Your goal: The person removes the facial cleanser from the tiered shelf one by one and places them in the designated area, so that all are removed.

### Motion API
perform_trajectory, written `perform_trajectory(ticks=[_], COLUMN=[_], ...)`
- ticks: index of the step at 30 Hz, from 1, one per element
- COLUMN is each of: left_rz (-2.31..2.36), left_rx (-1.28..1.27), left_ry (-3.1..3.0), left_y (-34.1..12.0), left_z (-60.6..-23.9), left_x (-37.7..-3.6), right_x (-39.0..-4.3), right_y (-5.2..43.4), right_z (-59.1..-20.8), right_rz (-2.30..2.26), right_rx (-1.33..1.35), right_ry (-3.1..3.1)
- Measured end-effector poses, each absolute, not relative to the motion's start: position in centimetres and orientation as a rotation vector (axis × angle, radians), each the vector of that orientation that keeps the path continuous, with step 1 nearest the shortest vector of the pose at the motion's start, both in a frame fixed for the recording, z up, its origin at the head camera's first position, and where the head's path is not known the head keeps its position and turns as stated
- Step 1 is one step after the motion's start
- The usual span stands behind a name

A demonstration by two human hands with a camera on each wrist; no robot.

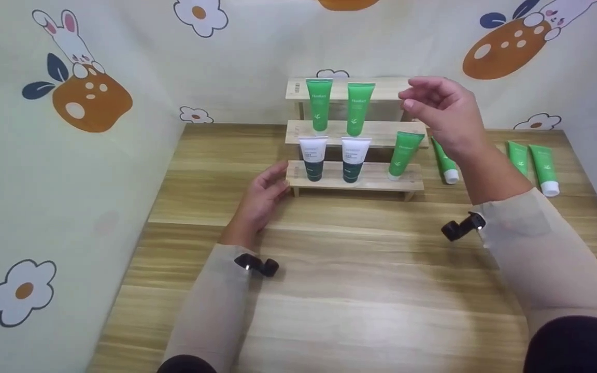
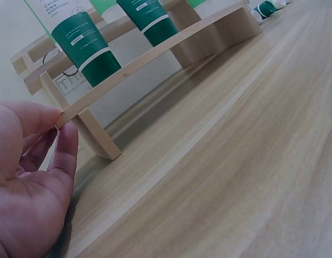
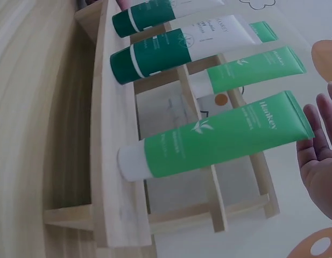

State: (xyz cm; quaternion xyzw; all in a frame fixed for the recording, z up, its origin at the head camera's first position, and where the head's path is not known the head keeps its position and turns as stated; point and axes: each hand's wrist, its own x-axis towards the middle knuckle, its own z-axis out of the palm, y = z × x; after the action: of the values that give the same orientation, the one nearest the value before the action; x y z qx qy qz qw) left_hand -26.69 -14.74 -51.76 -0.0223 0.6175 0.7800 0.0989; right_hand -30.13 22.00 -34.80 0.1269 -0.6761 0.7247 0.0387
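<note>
A three-tier wooden display stand (image 1: 376,182) stands at the back of the table. At its left end, my left hand (image 1: 265,197) pinches the lowest board (image 2: 128,75) between thumb and fingers. My right hand (image 1: 451,116) is raised by the stand's right end, fingers loosely bent and holding nothing. Close beside its fingertips is the top of a green tube (image 3: 219,137), which stands on its white cap on the lowest board. To the left on that board are two white-and-dark-green tubes (image 1: 313,158). Two more green tubes (image 1: 320,105) stand on the middle board.
Green tubes lie on the table to the right: one (image 1: 444,163) near the stand and two (image 1: 543,168) farther right. The top board (image 1: 381,88) backs onto a patterned wall sheet (image 1: 246,62). Wood-grain tabletop (image 1: 340,269) stretches out in front.
</note>
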Motion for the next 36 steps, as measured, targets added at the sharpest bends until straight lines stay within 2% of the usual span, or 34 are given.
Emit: perform_trajectory(ticks=[10, 18, 36], left_rz=[2.329, 2.355, 2.345], left_rx=[-0.034, -0.023, -0.025], left_ry=[1.804, 1.785, 1.789], left_y=[-14.7, -14.6, -14.7], left_z=[-51.9, -52.0, -51.9], left_x=[-26.6, -26.6, -26.7], right_x=[-32.2, -33.2, -32.9], right_y=[20.4, 19.1, 18.6], right_z=[-33.7, -32.8, -33.0], right_rz=[2.125, 1.863, 1.751], right_rx=[0.464, 0.405, 0.337], right_ry=[-2.273, -2.548, -2.609])
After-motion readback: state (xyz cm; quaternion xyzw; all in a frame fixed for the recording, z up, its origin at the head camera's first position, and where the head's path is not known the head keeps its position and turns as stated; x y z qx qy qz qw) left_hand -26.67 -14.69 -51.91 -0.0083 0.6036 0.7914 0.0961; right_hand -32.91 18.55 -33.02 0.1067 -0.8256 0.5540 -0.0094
